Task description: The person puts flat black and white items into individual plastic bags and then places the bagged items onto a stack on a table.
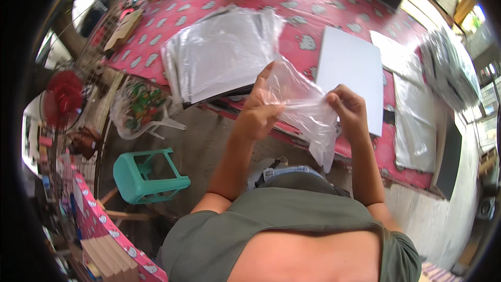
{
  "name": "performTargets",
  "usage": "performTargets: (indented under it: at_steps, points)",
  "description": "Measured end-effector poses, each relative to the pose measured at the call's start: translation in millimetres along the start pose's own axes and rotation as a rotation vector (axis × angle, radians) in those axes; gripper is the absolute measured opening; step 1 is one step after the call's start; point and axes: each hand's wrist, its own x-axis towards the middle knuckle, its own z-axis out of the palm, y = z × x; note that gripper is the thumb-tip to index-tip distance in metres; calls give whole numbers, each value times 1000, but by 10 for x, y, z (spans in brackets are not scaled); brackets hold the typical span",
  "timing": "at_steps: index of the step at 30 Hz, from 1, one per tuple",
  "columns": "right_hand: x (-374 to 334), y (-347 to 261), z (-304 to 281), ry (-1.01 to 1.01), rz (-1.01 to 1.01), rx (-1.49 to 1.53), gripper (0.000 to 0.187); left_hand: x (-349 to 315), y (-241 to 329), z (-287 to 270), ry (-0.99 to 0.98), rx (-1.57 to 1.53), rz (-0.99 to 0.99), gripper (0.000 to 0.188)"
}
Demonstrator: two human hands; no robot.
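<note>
A clear plastic bag [300,96] is stretched between my two hands, above the near edge of the pink table. My left hand [262,102] grips its left side, thumb lying across the film. On the other side, my right hand [346,105] pinches the bag between thumb and fingers, and a loose corner hangs below. Beyond my left hand lies a fanned pile of white sheets in clear plastic [224,52]. A stack of plain white sheets [350,68] sits just past my right hand, partly covered by it.
The pink patterned tablecloth [308,13] covers the table. Flat clear plastic bags [415,120] and a plastic-wrapped bundle [450,68] lie at the right. At the left stand a green stool [143,177], a bag of colourful scraps [141,104] and a red fan [63,96].
</note>
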Motion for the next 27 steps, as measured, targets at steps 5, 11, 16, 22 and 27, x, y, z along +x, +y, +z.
performTargets:
  at_steps: [5, 11, 16, 22, 27]
  points:
    - [-201, -88, -220, 310, -138, -361, 18, 153, -165, 167, -12, -50, -286, 70]
    - [-342, -113, -318, 263, 34, -460, 25, 219, -507, 275, 207, 4, -264, 32]
    - [-335, 4, -280, 409, -101, -253, 18, 247, -653, 348, 327, 333, 46, 17]
    - [-341, -58, -281, 467, -71, -252, 11, 191, -649, 546, 267, 143, 47, 24]
    - [-228, -240, -557, 140, -363, 263, 14, 74, -611, 476, -246, 495, -282, 14]
